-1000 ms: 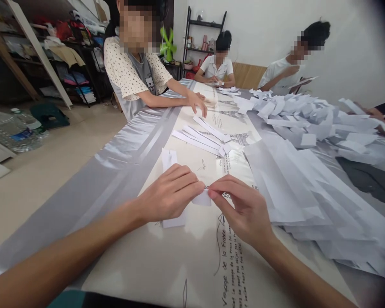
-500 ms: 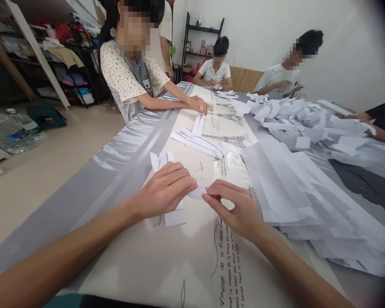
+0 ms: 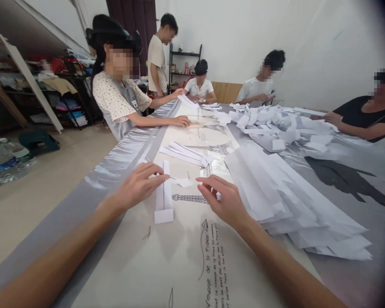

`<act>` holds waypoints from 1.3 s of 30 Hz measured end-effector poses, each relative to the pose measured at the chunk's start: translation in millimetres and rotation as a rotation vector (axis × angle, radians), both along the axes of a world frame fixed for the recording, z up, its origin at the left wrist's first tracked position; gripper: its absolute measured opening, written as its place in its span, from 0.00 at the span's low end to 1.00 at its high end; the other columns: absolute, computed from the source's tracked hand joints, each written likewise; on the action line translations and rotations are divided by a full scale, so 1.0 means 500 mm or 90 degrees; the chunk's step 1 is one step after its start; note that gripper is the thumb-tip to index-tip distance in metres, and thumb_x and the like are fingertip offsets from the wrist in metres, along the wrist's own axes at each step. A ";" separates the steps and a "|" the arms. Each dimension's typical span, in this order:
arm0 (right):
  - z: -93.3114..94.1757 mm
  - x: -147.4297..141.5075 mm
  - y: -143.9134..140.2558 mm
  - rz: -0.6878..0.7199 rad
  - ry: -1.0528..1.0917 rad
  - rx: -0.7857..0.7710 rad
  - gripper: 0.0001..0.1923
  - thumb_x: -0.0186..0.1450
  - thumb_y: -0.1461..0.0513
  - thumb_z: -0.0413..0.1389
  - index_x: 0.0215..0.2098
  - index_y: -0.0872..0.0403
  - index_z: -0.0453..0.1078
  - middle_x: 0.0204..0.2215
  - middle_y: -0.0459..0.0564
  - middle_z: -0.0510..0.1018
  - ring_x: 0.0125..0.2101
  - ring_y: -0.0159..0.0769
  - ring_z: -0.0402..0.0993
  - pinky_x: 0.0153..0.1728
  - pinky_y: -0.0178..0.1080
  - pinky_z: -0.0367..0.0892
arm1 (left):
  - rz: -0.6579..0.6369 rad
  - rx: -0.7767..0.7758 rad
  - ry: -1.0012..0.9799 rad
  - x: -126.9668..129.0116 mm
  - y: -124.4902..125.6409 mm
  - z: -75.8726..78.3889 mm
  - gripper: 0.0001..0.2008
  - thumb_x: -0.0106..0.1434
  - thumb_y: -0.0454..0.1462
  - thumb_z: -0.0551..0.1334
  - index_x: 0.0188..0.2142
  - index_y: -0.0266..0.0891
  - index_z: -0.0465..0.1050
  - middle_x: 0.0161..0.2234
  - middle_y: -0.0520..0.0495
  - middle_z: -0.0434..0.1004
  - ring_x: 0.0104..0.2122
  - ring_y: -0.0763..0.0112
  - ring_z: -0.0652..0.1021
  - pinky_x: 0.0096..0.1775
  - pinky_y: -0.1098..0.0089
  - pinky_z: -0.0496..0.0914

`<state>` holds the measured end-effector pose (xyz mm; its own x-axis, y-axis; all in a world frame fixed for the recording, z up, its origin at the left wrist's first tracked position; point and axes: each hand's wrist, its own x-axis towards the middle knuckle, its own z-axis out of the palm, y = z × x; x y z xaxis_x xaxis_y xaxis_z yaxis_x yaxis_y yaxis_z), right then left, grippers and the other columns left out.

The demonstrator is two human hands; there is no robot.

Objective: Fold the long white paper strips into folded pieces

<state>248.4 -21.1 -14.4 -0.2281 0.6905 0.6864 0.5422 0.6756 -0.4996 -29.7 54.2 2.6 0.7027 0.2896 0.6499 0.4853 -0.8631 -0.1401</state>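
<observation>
My left hand (image 3: 141, 185) pinches the end of a small white paper piece (image 3: 183, 183), which extends toward the right. Under those fingers, a long folded white paper strip (image 3: 159, 201) lies lengthwise, with a flap across its near end. My right hand (image 3: 223, 200) is just right of the small piece, thumb and fingers apart and holding nothing. Both hands are over a cream table cover (image 3: 128, 261) printed with towers and French writing. Beyond them lie several long white paper strips (image 3: 186, 154).
A fanned stack of white paper sheets (image 3: 276, 192) is at the right, beside a dark flat shape (image 3: 349, 182). Behind is a heap of paper pieces (image 3: 269, 122). A co-worker in dotted sleeves (image 3: 111, 98) handles strips at the left edge; several other people are around the table.
My right hand has let go of the small paper piece and moved apart from it. My left hand has shifted left with it. The co-worker on the left has lifted a strip. The view has tilted up.
</observation>
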 end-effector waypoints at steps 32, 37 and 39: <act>0.044 0.192 0.034 -0.661 -0.363 -0.170 0.17 0.59 0.77 0.50 0.43 0.62 0.71 0.53 0.69 0.69 0.56 0.58 0.61 0.48 0.50 0.62 | 0.264 -0.288 0.092 0.185 0.167 -0.042 0.23 0.70 0.39 0.49 0.60 0.35 0.67 0.59 0.39 0.71 0.57 0.55 0.73 0.59 0.56 0.66; 0.045 0.218 0.039 -0.666 -0.311 -0.205 0.15 0.59 0.77 0.48 0.39 0.59 0.70 0.42 0.63 0.68 0.43 0.50 0.65 0.39 0.44 0.61 | 0.236 -0.313 0.055 0.065 0.111 -0.070 0.23 0.73 0.47 0.48 0.60 0.40 0.67 0.60 0.42 0.71 0.57 0.57 0.74 0.61 0.56 0.65; 0.043 0.227 0.041 -0.664 -0.300 -0.212 0.15 0.60 0.76 0.48 0.41 0.58 0.69 0.41 0.60 0.68 0.39 0.46 0.66 0.37 0.42 0.60 | 0.239 -0.327 0.062 0.041 0.088 -0.090 0.25 0.73 0.49 0.47 0.60 0.38 0.67 0.61 0.41 0.70 0.60 0.56 0.72 0.62 0.55 0.64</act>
